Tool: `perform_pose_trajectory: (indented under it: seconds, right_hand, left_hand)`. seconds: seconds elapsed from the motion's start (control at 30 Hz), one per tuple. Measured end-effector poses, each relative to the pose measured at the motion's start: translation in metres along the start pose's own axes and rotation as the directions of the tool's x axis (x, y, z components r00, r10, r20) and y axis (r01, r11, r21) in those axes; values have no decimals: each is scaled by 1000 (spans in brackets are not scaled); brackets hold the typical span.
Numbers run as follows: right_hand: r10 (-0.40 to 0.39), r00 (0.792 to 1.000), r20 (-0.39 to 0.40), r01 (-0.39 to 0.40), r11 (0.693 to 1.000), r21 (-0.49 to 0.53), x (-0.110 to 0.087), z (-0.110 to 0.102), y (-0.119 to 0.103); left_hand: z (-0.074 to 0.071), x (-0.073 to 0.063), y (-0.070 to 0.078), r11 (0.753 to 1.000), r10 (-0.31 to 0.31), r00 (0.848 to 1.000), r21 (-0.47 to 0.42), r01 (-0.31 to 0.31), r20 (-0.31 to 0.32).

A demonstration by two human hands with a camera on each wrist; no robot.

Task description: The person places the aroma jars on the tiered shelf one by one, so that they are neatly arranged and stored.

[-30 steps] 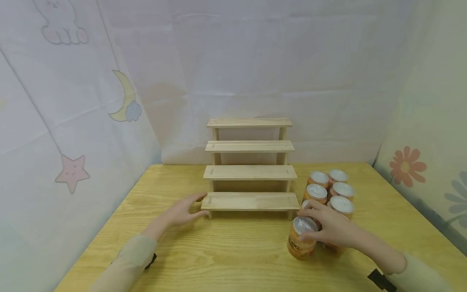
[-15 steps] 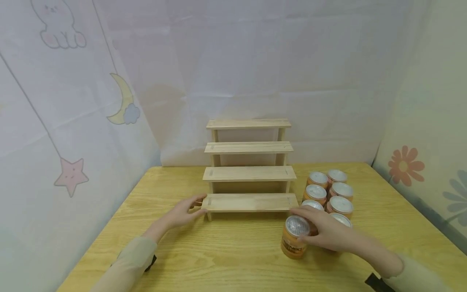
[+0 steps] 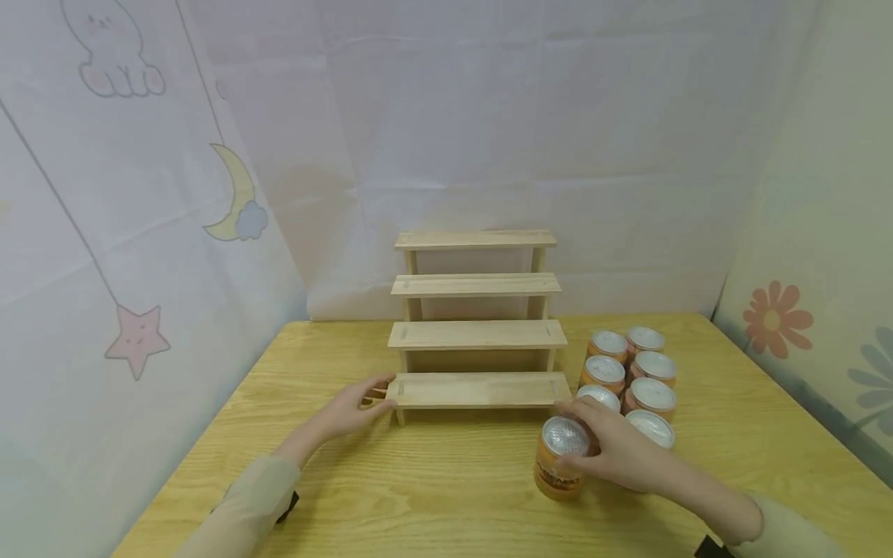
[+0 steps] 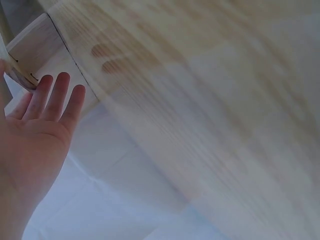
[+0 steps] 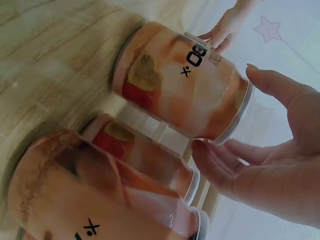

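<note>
At the right, my right hand holds an orange can with a silver lid, thumb on the near side and fingers on the far side near the top. In the right wrist view the can has dark lettering, and its base is at the wood surface. My left hand touches the left end of the lowest step of a four-tier wooden display rack. Its fingers are fairly straight in the left wrist view, with the tips at the board's end.
Two columns of similar cans stand close together right of the rack, partly behind my right hand. The yellow wooden table carries everything. A patterned cloth hangs behind the table and along both sides.
My right hand has brought the held can a little to the left, away from the other cans. The can has turned slightly. My left hand stays at the rack.
</note>
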State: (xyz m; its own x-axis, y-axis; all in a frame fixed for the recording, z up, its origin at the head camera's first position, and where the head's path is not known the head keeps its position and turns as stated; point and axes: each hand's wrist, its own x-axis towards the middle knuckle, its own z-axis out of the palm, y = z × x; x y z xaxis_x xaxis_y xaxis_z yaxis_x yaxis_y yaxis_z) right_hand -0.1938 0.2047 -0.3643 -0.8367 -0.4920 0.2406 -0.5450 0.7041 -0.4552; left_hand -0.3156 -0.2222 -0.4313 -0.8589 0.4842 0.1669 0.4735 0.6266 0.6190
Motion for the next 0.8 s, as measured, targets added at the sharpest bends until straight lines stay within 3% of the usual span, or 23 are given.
perform_pose_trajectory:
  seconds: [0.27,0.5,0.8]
  right_hand:
    - [134,990,40,-135,991,12,0,10,-1]
    - [98,994,53,-101,993,67,3,14,-1]
    - [88,996,11,-89,994,56,3,14,1]
  left_hand:
    - [-1,0,-1,999,-28,1000,-33,28,8]
    - [-1,1,0,997,-62,998,-40,62,8]
    - [0,3,1,998,-29,1000,-57,29,5]
